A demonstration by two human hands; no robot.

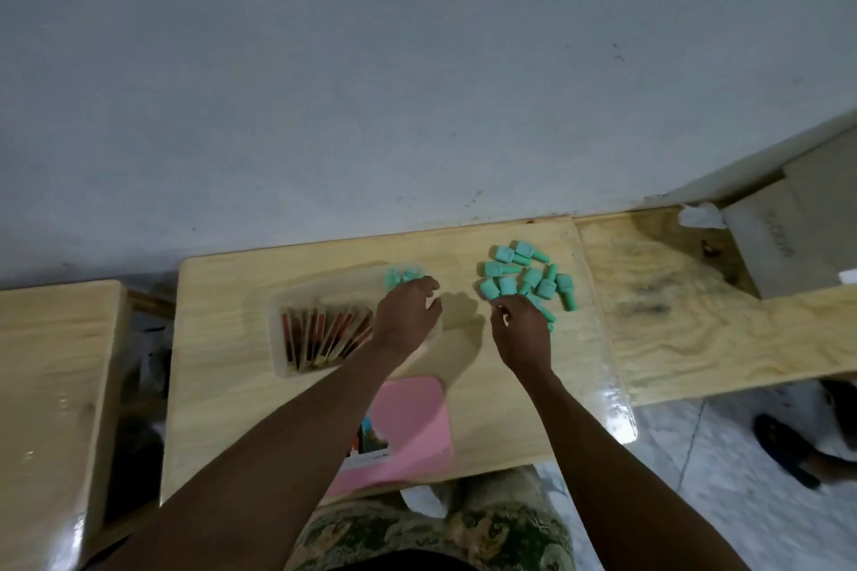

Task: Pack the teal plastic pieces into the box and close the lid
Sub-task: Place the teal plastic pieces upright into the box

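- Wooden table [232, 292] against a grey wall carries everything.
- Clear box [278, 315], uncovered, holds upright cards [324, 334]; a few teal pieces [399, 277] lie inside, just beyond the fingertips of the left hand [406, 315].
- Its fingers curl over the box corner; whether they grip anything is hidden.
- Pink lid [417, 413] lies beneath the left forearm, not yet fitted.
- Fingers of the right hand [521, 334] curl onto the loose pile [524, 278], mostly beyond them and unpacked; their hold cannot be told.

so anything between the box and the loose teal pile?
Head view: nothing lies there, just bare tabletop between the box and the teal pile. The left hand is over the box's right end, the right hand at the pile's near edge.
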